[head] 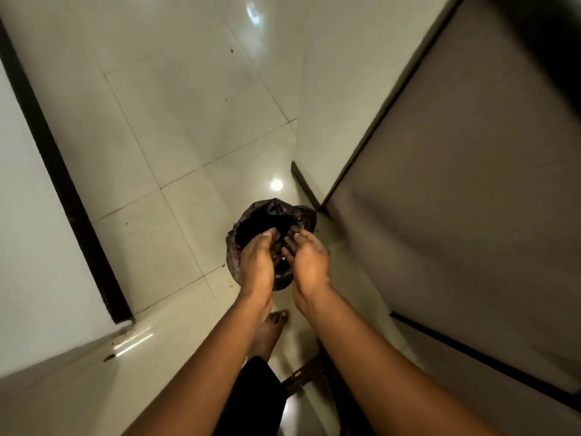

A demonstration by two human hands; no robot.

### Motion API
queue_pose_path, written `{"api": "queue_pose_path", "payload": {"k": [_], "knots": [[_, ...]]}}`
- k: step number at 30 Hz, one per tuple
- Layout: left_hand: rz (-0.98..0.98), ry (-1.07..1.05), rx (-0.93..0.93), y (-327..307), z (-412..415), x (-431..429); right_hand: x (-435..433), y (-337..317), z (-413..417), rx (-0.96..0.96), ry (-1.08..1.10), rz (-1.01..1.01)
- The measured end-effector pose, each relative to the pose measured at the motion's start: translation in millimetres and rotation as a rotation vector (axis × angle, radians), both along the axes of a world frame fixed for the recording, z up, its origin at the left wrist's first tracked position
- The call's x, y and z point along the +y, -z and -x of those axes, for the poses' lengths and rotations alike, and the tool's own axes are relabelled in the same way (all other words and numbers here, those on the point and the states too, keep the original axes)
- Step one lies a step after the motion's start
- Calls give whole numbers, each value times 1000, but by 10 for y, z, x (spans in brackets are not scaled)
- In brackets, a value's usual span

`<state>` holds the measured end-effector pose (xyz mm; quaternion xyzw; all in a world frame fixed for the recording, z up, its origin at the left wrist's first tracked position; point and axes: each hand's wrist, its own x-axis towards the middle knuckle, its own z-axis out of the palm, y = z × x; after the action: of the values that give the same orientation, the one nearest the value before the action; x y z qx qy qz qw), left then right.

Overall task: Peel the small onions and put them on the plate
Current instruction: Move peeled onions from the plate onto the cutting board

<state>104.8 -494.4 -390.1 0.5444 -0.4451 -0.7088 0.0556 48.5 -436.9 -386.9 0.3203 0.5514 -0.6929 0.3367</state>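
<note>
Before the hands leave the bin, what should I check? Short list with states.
1. Left hand and right hand over the bin: ok, both are cupped above its mouth.
2. Bin mouth open: ok, the dark opening shows past the fingers.
3. Hands emptied: cannot tell, the gap between the palms is dark.
4. Floor by the bin free of scraps: not ok, a small speck lies on the tile left of it.
5. Bare foot clear of the bin: ok, it stands just behind it, apart.
</note>
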Motion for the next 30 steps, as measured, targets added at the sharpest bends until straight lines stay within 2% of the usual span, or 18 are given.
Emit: {"api": "queue_pose_path", "payload": {"k": [2,7,13,21,30], "knots": [[76,-9,25,-483,-16,128,158,-525,-62,-7,81,106],[93,-9,156,-1958,-188,573,877,-2101,-333,47,111,280],[72,97,299,-3306,-350,1301,1818,-3451,-650,201,78,335],[46,277,437,-4259,-282,2147,2777,-4340,-688,340,199,367],[91,509,568,-4493,155,2543,3303,-4612,-329,503,240,254]]}}
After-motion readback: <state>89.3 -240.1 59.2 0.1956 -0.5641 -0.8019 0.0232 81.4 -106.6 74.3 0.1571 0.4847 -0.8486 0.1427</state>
